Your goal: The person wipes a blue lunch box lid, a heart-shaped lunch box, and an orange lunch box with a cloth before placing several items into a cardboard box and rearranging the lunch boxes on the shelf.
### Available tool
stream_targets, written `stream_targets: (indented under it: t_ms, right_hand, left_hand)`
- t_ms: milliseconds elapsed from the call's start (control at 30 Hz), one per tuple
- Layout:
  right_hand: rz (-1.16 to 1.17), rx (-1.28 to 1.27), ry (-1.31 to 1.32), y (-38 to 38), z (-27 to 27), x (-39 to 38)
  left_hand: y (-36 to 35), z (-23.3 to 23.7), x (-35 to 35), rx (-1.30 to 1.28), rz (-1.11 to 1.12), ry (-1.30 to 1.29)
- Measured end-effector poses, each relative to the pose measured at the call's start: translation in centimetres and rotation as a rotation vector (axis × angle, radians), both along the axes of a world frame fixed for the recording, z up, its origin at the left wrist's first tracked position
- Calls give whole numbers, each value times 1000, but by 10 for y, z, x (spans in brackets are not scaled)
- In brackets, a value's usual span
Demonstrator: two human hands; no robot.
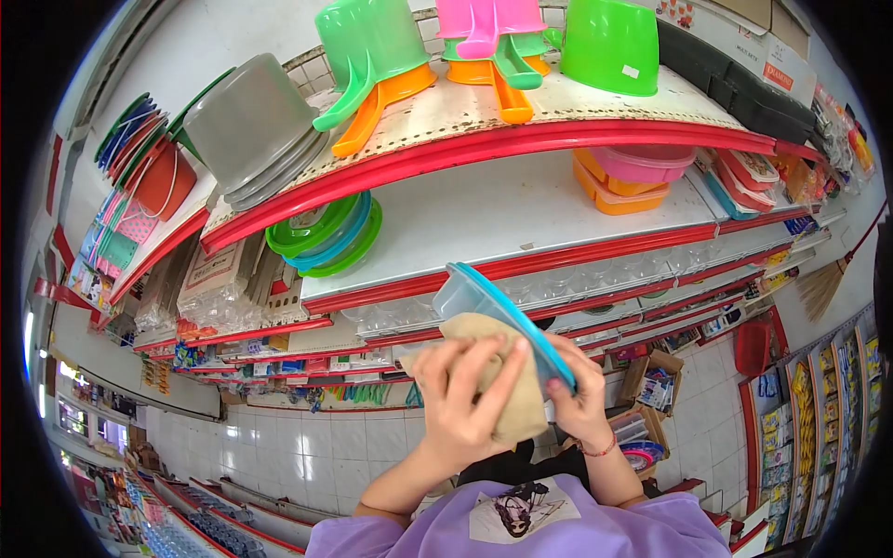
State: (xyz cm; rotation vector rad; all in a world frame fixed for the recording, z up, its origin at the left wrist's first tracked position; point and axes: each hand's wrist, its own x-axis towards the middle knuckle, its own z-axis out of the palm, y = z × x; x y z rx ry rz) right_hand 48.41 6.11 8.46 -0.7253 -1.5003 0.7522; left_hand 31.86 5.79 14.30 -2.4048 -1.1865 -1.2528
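My left hand (460, 395) is closed on a beige cloth (521, 418) and presses it against the side of a clear plastic food container. That container (460, 296) has a blue lid (507, 302) and is tilted on edge in front of my chest. My right hand (581, 400) grips the lid's rim at the lower right, with a red bracelet on the wrist. Part of the container is hidden behind the cloth and fingers.
Ahead is a shelf (419, 209) with red edges. Green-lidded containers (326, 232) and orange and pink tubs (619, 181) stand on it. Above are dippers (372, 56), a green pail (609, 51) and grey tubs (251, 121). Boxes (651, 381) sit on the tiled floor.
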Motion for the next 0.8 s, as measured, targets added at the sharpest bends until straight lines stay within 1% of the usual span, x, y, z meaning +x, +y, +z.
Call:
stream_targets:
  t_ms: [67,167,267,367,400,433,467,500,567,633,667,767,800]
  right_hand:
    - [3,-7,9,1,-1,3]
    - [99,-89,75,-4,-10,13]
    - [85,-192,211,-6,-19,19]
    - [69,-253,421,-3,-24,20]
    - [64,-271,494,-3,-20,19]
    - [57,-291,567,-2,-18,17]
    - [107,-306,567,-2,-22,21]
    - [107,-337,617,-1,-22,20]
    - [110,-399,721,2,-21,15]
    - [82,-435,941,8,-10,11]
    - [68,-450,1053,12,-5,10]
    - [83,-445,1185,22,-2,10]
    - [53,-431,1152,23,-3,11]
  left_hand:
    - [0,0,-2,82,3,78]
    - [26,-5,-23,45,91,-179]
    - [44,-7,-42,-87,-40,-370]
    - [56,-19,-50,-221,-85,-597]
    - [50,-16,-45,-266,-145,-589]
    - [49,-17,-42,-224,-146,-565]
    - [48,-19,-39,-183,-146,-544]
    - [47,-20,-39,-140,-145,-524]
    - [44,-27,-40,-159,-183,-550]
    - [36,-35,-39,-195,-226,-575]
    - [30,-42,-32,-227,-187,-625]
    - [15,-62,-13,-163,-57,-602]
    - [15,-67,-12,-113,-65,-606]
